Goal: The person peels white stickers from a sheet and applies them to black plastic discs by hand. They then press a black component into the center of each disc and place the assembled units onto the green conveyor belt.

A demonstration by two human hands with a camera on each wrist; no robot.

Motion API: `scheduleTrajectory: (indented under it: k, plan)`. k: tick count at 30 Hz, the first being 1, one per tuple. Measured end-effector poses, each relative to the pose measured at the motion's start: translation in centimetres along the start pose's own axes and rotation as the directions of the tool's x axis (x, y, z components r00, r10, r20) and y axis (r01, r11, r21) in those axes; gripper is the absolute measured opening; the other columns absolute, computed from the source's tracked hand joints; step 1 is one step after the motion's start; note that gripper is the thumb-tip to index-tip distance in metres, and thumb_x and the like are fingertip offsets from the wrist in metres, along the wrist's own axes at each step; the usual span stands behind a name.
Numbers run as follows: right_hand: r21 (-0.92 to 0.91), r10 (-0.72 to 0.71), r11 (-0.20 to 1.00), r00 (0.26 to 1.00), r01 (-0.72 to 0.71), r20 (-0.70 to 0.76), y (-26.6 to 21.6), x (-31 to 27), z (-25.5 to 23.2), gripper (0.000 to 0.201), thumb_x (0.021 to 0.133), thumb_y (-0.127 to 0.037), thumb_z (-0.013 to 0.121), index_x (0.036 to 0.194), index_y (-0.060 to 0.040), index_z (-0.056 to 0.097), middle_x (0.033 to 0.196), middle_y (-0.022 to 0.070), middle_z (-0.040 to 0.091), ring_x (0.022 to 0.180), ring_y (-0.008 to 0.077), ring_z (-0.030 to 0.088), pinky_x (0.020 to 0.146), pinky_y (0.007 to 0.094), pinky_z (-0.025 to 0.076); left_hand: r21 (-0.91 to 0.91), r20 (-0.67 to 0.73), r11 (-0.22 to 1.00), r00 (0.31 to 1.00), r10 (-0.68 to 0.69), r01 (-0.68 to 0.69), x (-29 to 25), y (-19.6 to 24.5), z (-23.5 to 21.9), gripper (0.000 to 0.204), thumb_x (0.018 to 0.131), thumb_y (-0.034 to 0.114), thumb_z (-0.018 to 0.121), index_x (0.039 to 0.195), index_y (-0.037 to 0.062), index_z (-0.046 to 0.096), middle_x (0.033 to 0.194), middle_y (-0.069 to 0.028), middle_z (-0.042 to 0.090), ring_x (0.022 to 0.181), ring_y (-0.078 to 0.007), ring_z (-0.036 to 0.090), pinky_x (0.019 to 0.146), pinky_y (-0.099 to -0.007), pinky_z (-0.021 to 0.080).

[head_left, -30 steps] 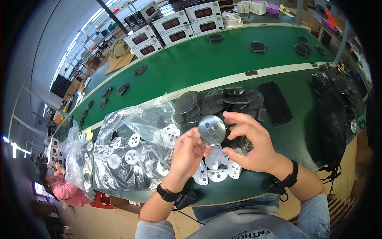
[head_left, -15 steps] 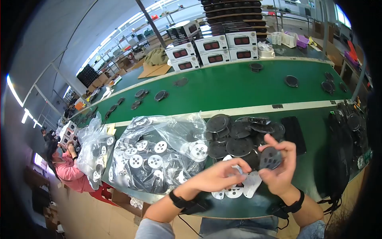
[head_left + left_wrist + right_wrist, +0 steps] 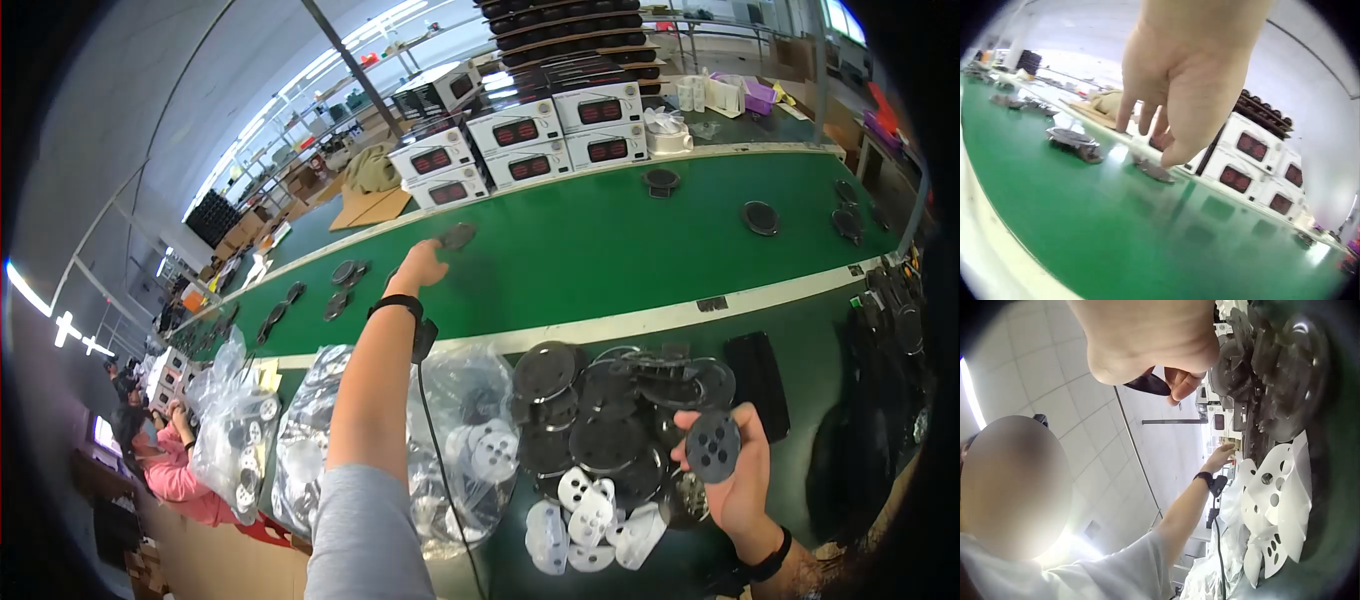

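Observation:
My right hand [image 3: 745, 490] holds a dark round disc [image 3: 713, 448] with several holes, its fingers and thumb at the disc's edge. In the right wrist view only a dark sliver of that disc [image 3: 1149, 385] shows below the palm. Stretched far out over the green surface, my left hand [image 3: 426, 263] is close to a dark round part [image 3: 459, 236]. The left wrist view has its fingers hanging down, fairly straight, just above that same part [image 3: 1155, 170]. Below my right hand lie a pile of black round parts [image 3: 607, 442] and several white perforated discs [image 3: 592, 515].
Clear plastic bags [image 3: 455, 500] with white discs lie under my left arm. More dark round parts [image 3: 760, 218] are spread along the green surface [image 3: 580, 260]. Boxed radios [image 3: 515, 128] stand stacked behind it. A person in pink [image 3: 170, 475] sits at the far left.
My left hand has left the space beside the right hand and reached forward to the far green surface. The right hand still holds the disc, now further right in view.

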State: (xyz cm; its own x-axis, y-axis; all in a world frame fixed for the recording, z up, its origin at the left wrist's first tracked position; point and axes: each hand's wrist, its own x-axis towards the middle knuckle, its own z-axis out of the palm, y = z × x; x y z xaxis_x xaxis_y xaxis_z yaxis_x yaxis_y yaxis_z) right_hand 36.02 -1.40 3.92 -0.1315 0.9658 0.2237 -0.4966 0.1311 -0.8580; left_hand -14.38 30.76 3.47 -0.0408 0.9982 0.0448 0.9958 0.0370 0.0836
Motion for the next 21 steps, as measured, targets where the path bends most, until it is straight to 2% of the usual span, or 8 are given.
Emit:
scheduleTrajectory:
  k: [3, 5, 9, 10, 13, 16, 19, 21]
  plan:
    - [-0.063, 0.05, 0.996, 0.995, -0.056, -0.087, 0.4, 0.1, -0.1, 0.055, 0.095, -0.061, 0.052, 0.095, -0.0083, 0.037, 0.117, 0.0278, 0.063, 0.08, 0.03, 0.069, 0.069, 0.0356, 0.057, 0.061, -0.094, 0.998, 0.995, -0.012, 0.018, 4.6, -1.3, 4.9, 0.071, 0.083, 0.035, 0.067, 0.146, 0.011, 0.045, 0.157, -0.0206, 0.032, 0.143, -0.0399, 0.032, 0.114, -0.046, 0.036]
    - [-0.08, 0.161, 0.981, 0.972, -0.176, -0.169, 0.0, 0.3, -0.2, 0.054, 0.095, -0.06, 0.053, 0.094, -0.0075, 0.038, 0.116, 0.0286, 0.064, 0.08, 0.0308, 0.069, 0.068, 0.0365, 0.057, 0.007, -0.12, 0.997, 0.99, -0.079, 0.08, 6.3, -1.0, 6.5, 0.077, 0.083, 0.043, 0.066, 0.149, 0.0113, 0.041, 0.158, -0.0202, 0.027, 0.144, -0.0411, 0.029, 0.113, -0.0491, 0.036]
    - [-0.06, 0.055, 0.996, 0.996, -0.06, -0.073, 0.4, 0.2, -0.1, 0.05, 0.097, -0.054, 0.054, 0.093, -0.0064, 0.038, 0.115, 0.0292, 0.063, 0.08, 0.0307, 0.069, 0.069, 0.0373, 0.057, -0.049, -0.039, 0.977, 0.977, -0.208, 0.206, 4.9, 2.7, 5.2, 0.086, 0.083, 0.059, 0.061, 0.152, 0.0126, 0.037, 0.157, -0.0198, 0.026, 0.143, -0.0383, 0.03, 0.111, -0.0534, 0.037]
    - [-0.048, 0.071, 0.996, 0.994, -0.075, -0.08, 0.2, 0.2, -0.1, 0.05, 0.097, -0.054, 0.054, 0.094, -0.0062, 0.039, 0.115, 0.0293, 0.063, 0.08, 0.0306, 0.069, 0.07, 0.0375, 0.057, 0.011, -0.167, 0.983, 0.97, -0.178, 0.183, 4.0, 3.7, 4.8, 0.078, 0.083, 0.052, 0.068, 0.141, 0.0053, 0.049, 0.142, -0.0236, 0.045, 0.131, -0.0358, 0.047, 0.104, -0.0507, 0.043]
    - [-0.004, 0.076, 0.997, 0.997, -0.076, -0.026, 0.0, 0.1, -0.1, 0.049, 0.097, -0.052, 0.056, 0.096, -0.0052, 0.041, 0.117, 0.0293, 0.062, 0.084, 0.0297, 0.068, 0.072, 0.0382, 0.057, -0.161, -0.091, 0.986, 0.996, 0.021, -0.036, 5.0, 2.2, 5.1, 0.059, 0.082, 0.039, 0.072, 0.121, -0.003, 0.06, 0.121, -0.0245, 0.06, 0.116, -0.0338, 0.059, 0.098, -0.0482, 0.048]
    - [0.095, 0.093, 0.991, 0.994, -0.098, 0.058, -0.2, 0.0, -0.2, 0.038, 0.099, -0.04, 0.056, 0.102, -0.0041, 0.043, 0.122, 0.0281, 0.061, 0.091, 0.0274, 0.067, 0.079, 0.0384, 0.055, -0.104, -0.296, 0.978, 0.944, 0.142, -0.18, 2.7, 5.1, 4.8, 0.039, 0.083, 0.025, 0.071, 0.103, -0.0074, 0.062, 0.099, -0.0237, 0.066, 0.097, -0.0314, 0.068, 0.084, -0.0435, 0.055]
    - [0.205, 0.095, 0.972, 0.99, -0.114, 0.1, -0.1, 0.1, -0.5, 0.028, 0.099, -0.028, 0.057, 0.108, -0.0036, 0.046, 0.124, 0.025, 0.06, 0.096, 0.0255, 0.065, 0.082, 0.0398, 0.055, -0.5, -0.024, 0.863, 0.995, -0.099, 0.074, 0.2, 8.4, 0.4, 0.035, 0.085, 0.022, 0.066, 0.104, -0.0075, 0.06, 0.099, -0.025, 0.065, 0.092, -0.0278, 0.07, 0.075, -0.0398, 0.058]
    - [0.199, 0.105, 0.972, 0.99, -0.122, 0.095, -0.4, 0.3, -0.4, 0.028, 0.102, -0.03, 0.054, 0.108, -0.0039, 0.046, 0.123, 0.0239, 0.061, 0.095, 0.0245, 0.066, 0.08, 0.0382, 0.055, -0.716, 0.043, 0.691, 0.995, -0.092, 0.095, -0.6, 9.0, -1.8, 0.029, 0.088, 0.016, 0.06, 0.105, -0.0079, 0.058, 0.104, -0.0229, 0.064, 0.089, -0.0243, 0.071, 0.068, -0.035, 0.06]
